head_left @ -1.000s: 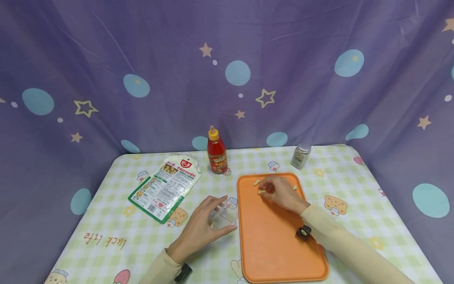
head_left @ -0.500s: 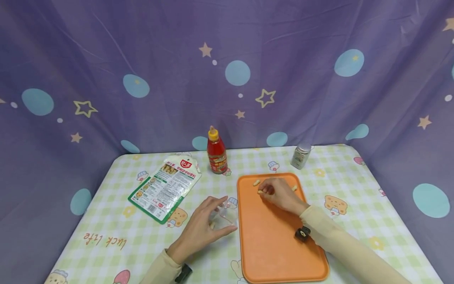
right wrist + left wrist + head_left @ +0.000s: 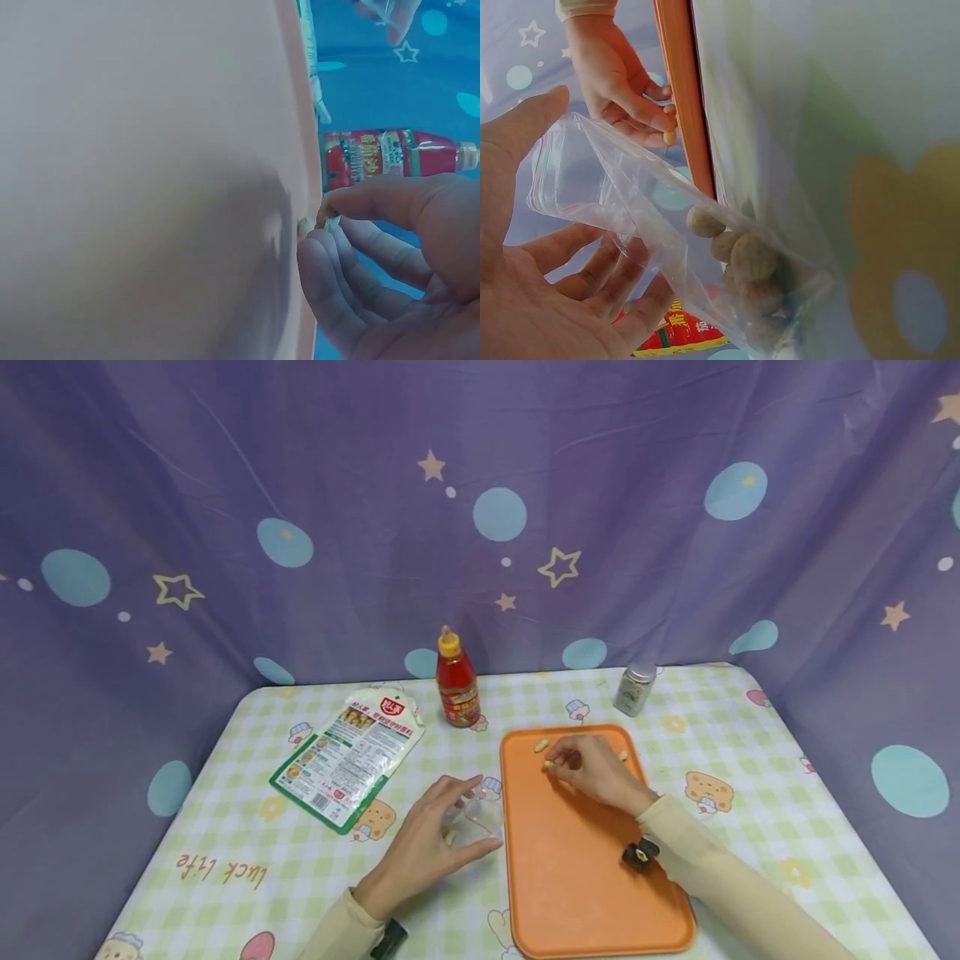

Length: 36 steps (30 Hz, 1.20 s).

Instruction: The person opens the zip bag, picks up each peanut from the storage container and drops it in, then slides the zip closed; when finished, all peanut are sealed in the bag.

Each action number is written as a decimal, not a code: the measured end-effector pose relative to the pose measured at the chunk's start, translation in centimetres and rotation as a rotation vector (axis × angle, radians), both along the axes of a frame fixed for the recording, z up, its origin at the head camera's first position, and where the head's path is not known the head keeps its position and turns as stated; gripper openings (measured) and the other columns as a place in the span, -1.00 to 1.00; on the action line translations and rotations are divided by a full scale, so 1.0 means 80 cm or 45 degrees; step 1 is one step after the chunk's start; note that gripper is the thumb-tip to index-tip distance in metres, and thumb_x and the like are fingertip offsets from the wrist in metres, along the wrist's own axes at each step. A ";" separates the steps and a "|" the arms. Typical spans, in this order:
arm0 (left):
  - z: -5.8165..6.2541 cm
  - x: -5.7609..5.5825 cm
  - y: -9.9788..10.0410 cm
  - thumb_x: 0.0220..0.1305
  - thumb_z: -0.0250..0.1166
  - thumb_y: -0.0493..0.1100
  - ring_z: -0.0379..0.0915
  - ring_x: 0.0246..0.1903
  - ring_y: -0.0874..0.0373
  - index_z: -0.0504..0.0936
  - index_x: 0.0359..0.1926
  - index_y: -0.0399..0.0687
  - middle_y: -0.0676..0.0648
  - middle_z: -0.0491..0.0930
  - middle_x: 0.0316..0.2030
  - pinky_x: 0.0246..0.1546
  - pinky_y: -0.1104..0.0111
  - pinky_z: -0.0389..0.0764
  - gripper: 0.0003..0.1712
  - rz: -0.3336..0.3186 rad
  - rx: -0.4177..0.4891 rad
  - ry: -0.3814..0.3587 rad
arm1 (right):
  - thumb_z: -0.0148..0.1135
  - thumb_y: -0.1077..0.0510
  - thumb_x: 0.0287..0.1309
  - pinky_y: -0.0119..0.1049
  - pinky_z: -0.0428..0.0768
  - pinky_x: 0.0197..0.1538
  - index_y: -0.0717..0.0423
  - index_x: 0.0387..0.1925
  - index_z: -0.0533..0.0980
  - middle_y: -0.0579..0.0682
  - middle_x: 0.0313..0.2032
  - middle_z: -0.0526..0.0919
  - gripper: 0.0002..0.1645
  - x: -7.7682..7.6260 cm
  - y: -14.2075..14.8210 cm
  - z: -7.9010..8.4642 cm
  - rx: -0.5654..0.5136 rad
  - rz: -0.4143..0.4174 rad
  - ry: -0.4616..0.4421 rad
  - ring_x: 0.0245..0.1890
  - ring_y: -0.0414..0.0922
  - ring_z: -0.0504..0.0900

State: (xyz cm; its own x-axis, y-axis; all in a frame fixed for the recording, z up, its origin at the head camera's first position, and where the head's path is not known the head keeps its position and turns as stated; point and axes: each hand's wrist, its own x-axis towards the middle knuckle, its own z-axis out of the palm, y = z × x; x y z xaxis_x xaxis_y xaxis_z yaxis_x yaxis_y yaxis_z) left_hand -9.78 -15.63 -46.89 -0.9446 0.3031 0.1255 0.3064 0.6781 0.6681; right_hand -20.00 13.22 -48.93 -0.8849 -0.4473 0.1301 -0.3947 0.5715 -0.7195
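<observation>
My left hand (image 3: 422,839) holds a clear plastic zip bag (image 3: 482,817) just left of the orange tray (image 3: 570,877). Thumb and fingers stand apart, with the bag's mouth spread between them. Several peanuts (image 3: 754,259) in their shells lie at the bottom of the bag in the left wrist view. Over the far part of the tray, my right hand (image 3: 596,770) pinches a peanut (image 3: 548,766) between thumb and fingertips. Another peanut (image 3: 542,746) lies by the tray's far left corner, and one (image 3: 623,756) shows beyond the right hand, partly hidden.
A red sauce bottle (image 3: 458,689) with a yellow cap stands behind the tray's left corner. To the left lies a white and green food pouch (image 3: 348,756). A small shaker jar (image 3: 634,691) stands at the back right. Behind the table hangs a purple curtain (image 3: 360,510).
The right hand's fingertips have shifted very slightly, and the pinched peanut has turned a little between them. The left hand and the bag have stayed in place.
</observation>
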 end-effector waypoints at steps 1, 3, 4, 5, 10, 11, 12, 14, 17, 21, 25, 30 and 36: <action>0.000 0.000 0.000 0.03 0.59 0.33 0.55 -0.01 0.22 0.50 0.45 0.19 0.04 0.62 0.09 0.02 0.34 0.61 -0.02 -0.002 0.002 0.004 | 0.43 0.25 0.26 -0.41 0.64 -0.22 0.08 -0.22 0.73 -0.09 -0.35 0.78 -0.93 0.002 0.000 0.002 -0.015 0.003 -0.009 -0.35 -0.26 0.67; 0.001 0.000 0.001 0.03 0.60 0.32 0.55 -0.02 0.22 0.50 0.45 0.18 0.04 0.63 0.09 0.01 0.34 0.61 -0.02 -0.002 0.003 0.012 | 0.42 0.25 0.27 -0.39 0.66 -0.21 0.09 -0.21 0.73 -0.08 -0.34 0.79 -0.93 0.005 -0.001 0.005 -0.039 0.020 -0.014 -0.34 -0.25 0.69; 0.001 0.000 0.001 0.03 0.60 0.32 0.55 -0.02 0.23 0.50 0.45 0.18 0.04 0.63 0.09 0.01 0.34 0.61 -0.02 0.000 0.002 0.013 | 0.42 0.25 0.27 -0.39 0.66 -0.20 0.08 -0.20 0.73 -0.09 -0.33 0.79 -0.92 0.008 -0.002 0.007 -0.046 0.027 -0.014 -0.34 -0.25 0.69; 0.001 0.001 0.001 0.03 0.60 0.32 0.55 -0.02 0.22 0.50 0.45 0.19 0.04 0.63 0.09 0.01 0.34 0.60 -0.02 -0.001 0.002 0.012 | 0.41 0.25 0.27 -0.39 0.67 -0.20 0.08 -0.20 0.73 -0.09 -0.33 0.80 -0.92 0.010 -0.004 0.008 -0.053 0.036 -0.010 -0.34 -0.26 0.70; 0.000 0.001 0.001 0.04 0.59 0.33 0.56 0.00 0.20 0.48 0.46 0.25 0.04 0.62 0.09 0.03 0.34 0.60 -0.03 -0.009 0.003 -0.005 | 0.43 0.25 0.25 -0.41 0.69 -0.21 0.06 -0.20 0.73 -0.12 -0.35 0.79 -0.90 0.022 -0.015 0.017 -0.074 0.066 0.013 -0.35 -0.29 0.70; 0.000 0.001 0.001 0.04 0.59 0.33 0.56 0.00 0.19 0.48 0.46 0.26 0.04 0.62 0.10 0.03 0.34 0.60 -0.03 -0.011 0.004 -0.004 | 0.44 0.25 0.25 -0.41 0.69 -0.22 0.06 -0.20 0.73 -0.13 -0.34 0.79 -0.90 0.025 -0.017 0.019 -0.081 0.072 0.013 -0.35 -0.29 0.70; 0.000 0.001 0.001 0.04 0.59 0.33 0.56 0.00 0.19 0.48 0.46 0.26 0.04 0.62 0.10 0.03 0.34 0.60 -0.03 -0.011 0.004 -0.002 | 0.44 0.25 0.24 -0.41 0.69 -0.22 0.06 -0.20 0.73 -0.13 -0.35 0.79 -0.90 0.028 -0.020 0.021 -0.090 0.078 0.009 -0.35 -0.29 0.70; 0.000 0.001 0.001 0.04 0.60 0.31 0.56 0.00 0.19 0.48 0.45 0.25 0.04 0.62 0.09 0.02 0.34 0.60 -0.03 -0.010 0.007 0.007 | 0.45 0.24 0.24 -0.41 0.69 -0.22 0.05 -0.21 0.73 -0.14 -0.34 0.79 -0.91 0.033 -0.024 0.025 -0.108 0.092 0.005 -0.35 -0.29 0.70; 0.000 0.001 0.001 0.03 0.62 0.27 0.57 -0.01 0.17 0.49 0.45 0.23 0.04 0.63 0.09 -0.01 0.35 0.59 -0.04 -0.006 0.014 0.021 | 0.46 0.24 0.24 -0.41 0.69 -0.23 0.04 -0.21 0.73 -0.15 -0.34 0.79 -0.90 0.041 -0.031 0.030 -0.126 0.117 0.009 -0.35 -0.31 0.70; 0.000 0.000 0.000 0.03 0.62 0.27 0.58 0.00 0.14 0.50 0.44 0.22 0.03 0.63 0.09 -0.01 0.35 0.59 -0.04 -0.008 0.022 0.016 | 0.46 0.25 0.23 -0.42 0.69 -0.23 0.02 -0.21 0.73 -0.15 -0.33 0.79 -0.89 0.050 -0.039 0.037 -0.135 0.152 0.027 -0.34 -0.32 0.70; -0.001 0.000 0.000 0.03 0.62 0.27 0.58 0.01 0.13 0.50 0.44 0.20 0.03 0.62 0.09 0.00 0.35 0.60 -0.04 -0.010 0.027 0.010 | 0.45 0.25 0.25 -0.39 0.70 -0.22 0.04 -0.19 0.73 -0.12 -0.31 0.79 -0.88 0.058 -0.046 0.042 -0.152 0.185 0.020 -0.33 -0.32 0.70; -0.001 0.000 0.001 0.03 0.62 0.27 0.57 -0.03 0.17 0.51 0.44 0.11 0.03 0.62 0.08 -0.03 0.36 0.60 -0.03 -0.017 0.023 0.030 | 0.43 0.21 0.29 -0.39 0.71 -0.20 0.00 -0.17 0.73 -0.14 -0.29 0.80 -0.90 0.066 -0.056 0.049 -0.176 0.227 0.003 -0.30 -0.33 0.69; 0.000 0.001 0.001 0.03 0.60 0.30 0.55 -0.04 0.22 0.51 0.44 0.11 0.06 0.62 0.08 -0.04 0.37 0.60 -0.02 -0.012 0.016 0.028 | 0.40 0.19 0.32 -0.38 0.72 -0.17 -0.03 -0.15 0.72 -0.17 -0.25 0.79 -0.89 0.075 -0.066 0.054 -0.202 0.265 -0.026 -0.28 -0.35 0.69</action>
